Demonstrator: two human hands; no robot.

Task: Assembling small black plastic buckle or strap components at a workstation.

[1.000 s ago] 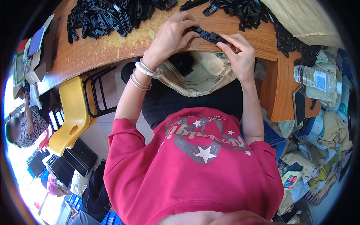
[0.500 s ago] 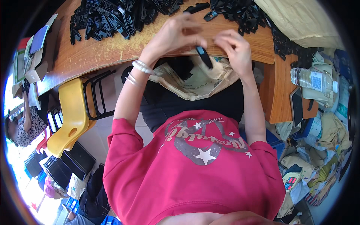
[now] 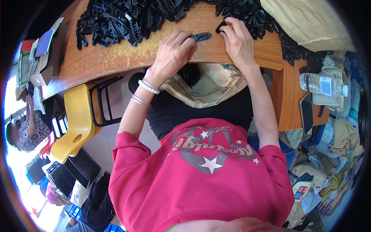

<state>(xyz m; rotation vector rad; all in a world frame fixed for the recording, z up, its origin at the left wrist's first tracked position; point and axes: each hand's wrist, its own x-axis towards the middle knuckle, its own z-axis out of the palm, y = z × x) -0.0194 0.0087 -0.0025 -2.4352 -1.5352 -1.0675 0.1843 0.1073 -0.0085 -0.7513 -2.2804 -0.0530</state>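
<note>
My left hand (image 3: pixel 172 54) rests on the wooden table (image 3: pixel 116 62), fingers curled, their tips pinching the near end of a small black plastic piece (image 3: pixel 201 36) that lies flat on the table just beyond them. My right hand (image 3: pixel 238 40), just right of that piece, lies half-closed with its fingertips on another black part (image 3: pixel 222 26) at the edge of the black parts heap (image 3: pixel 127 19). An open paper bag (image 3: pixel 208 89) sits in my lap below the table edge.

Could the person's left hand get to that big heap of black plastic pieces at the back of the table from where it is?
Probably yes. The left hand rests on the wooden table, fingers on a small black part, and the heap of black pieces lies just beyond it with only bare tabletop between.
</note>
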